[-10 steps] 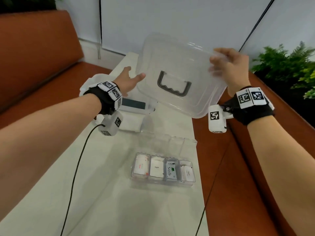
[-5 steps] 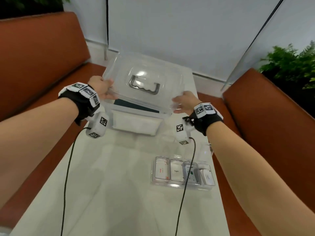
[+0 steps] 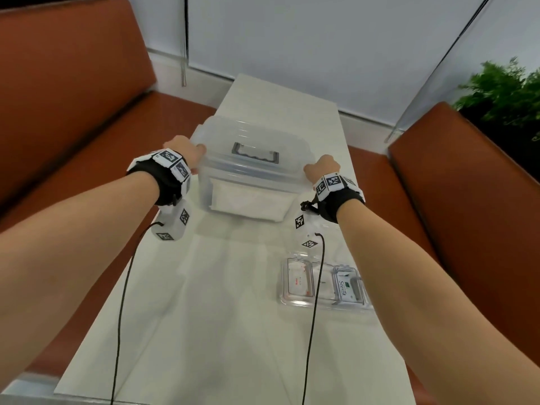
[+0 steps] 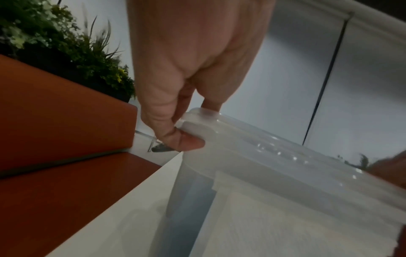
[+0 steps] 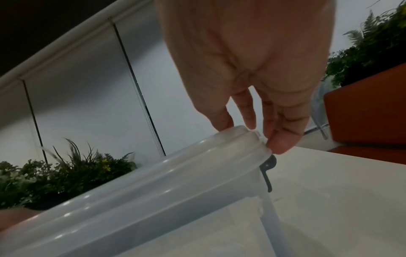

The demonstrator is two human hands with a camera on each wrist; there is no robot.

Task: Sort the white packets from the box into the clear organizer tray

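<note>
A translucent plastic box (image 3: 248, 197) stands at the middle of the white table (image 3: 222, 331), with its lid (image 3: 254, 141) lying on top; the lid has a grey handle (image 3: 254, 153). My left hand (image 3: 184, 147) pinches the lid's left corner (image 4: 197, 120) between thumb and fingers. My right hand (image 3: 321, 168) holds the lid's right corner (image 5: 248, 139), thumb tip against its rim. White material (image 3: 248, 203) shows through the box wall. The clear organizer tray (image 3: 321, 282) lies near the right table edge with white packets (image 3: 298, 282) in its compartments, partly behind my right forearm.
Orange bench seats (image 3: 73, 97) run along both sides of the narrow table. A grey clasp (image 5: 266, 172) hangs at the box's right end. Green plants (image 3: 508, 92) stand behind the right bench. Black cables (image 3: 122, 287) trail from both wrists over the table.
The lid was held up in the air a second ago; both hands have lowered it onto the box and now hold its two near corners.
</note>
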